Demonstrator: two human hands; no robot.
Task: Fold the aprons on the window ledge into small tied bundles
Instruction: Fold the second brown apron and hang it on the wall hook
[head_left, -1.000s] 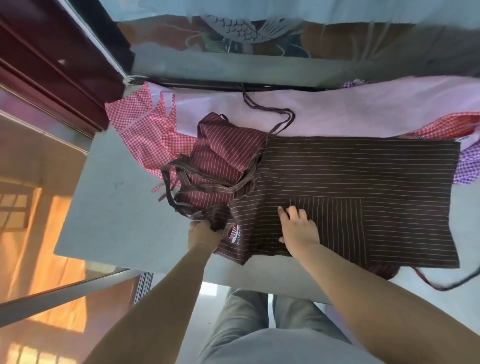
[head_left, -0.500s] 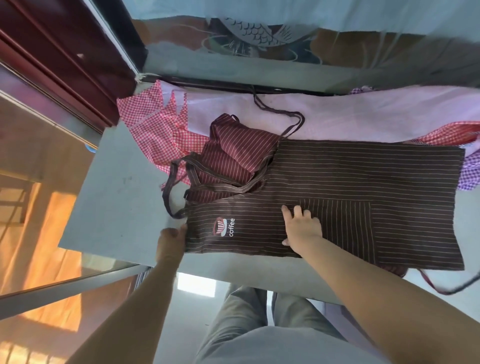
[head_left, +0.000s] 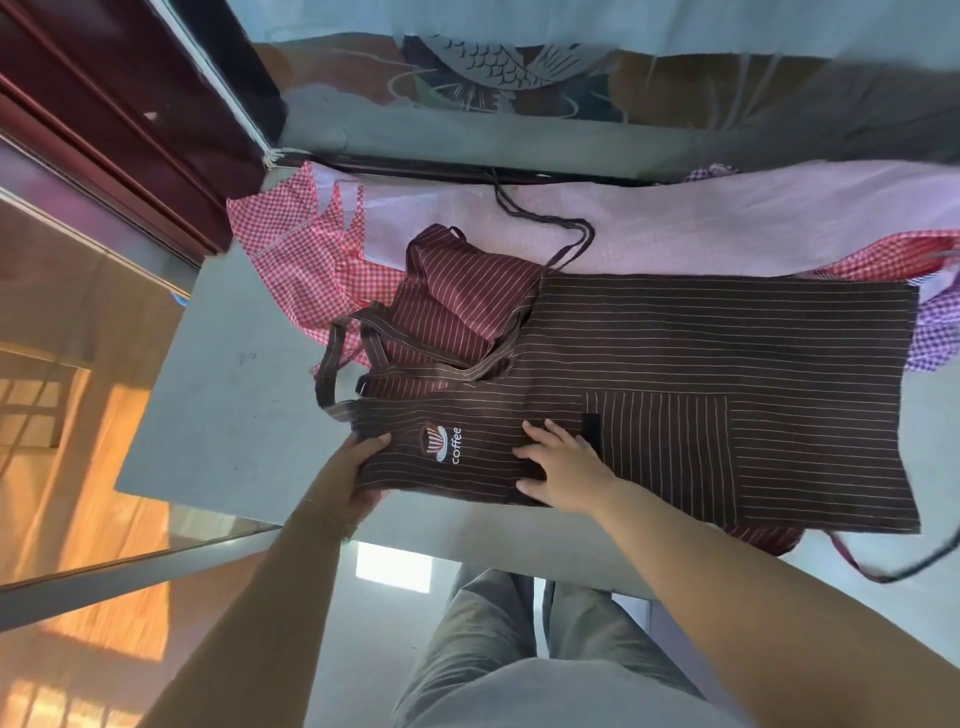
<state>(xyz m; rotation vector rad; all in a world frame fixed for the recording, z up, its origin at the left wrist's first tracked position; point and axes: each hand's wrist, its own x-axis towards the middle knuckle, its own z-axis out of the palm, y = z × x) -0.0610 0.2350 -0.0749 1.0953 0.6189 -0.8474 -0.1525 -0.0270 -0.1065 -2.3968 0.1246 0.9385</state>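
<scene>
While the left hand grips the bib end of a brown striped apron, with the thumb on top of the cloth and the fingers curled underneath at its left end, the right hand lies flat on the same apron with its fingers straight and spread, pressing the cloth down just right of a small coffee logo. The fingertips of the right hand reach the left end of the pocket sewn on the apron.

The brown apron lies spread flat along the near edge of the grey window ledge, bib to the left and skirt running to the right. Its neck strap loops out past the bib toward the left end of the ledge. A thin tie cord curls away from the apron's far edge toward the window.

Under and behind it lie other aprons: a dark red striped apron bunched just beyond the bib, a red checked apron at the far left corner of the ledge, a pale pink apron along the far edge against the window frame, and a purple checked apron at the right.

Compared with half a second ago, the left hand has moved from just off the bib's corner onto the cloth and now holds it; the bib sits slightly further right, nearer the right hand. The right hand has stayed in the same place, pressing down.

The person's grey trousers show below the ledge.
</scene>
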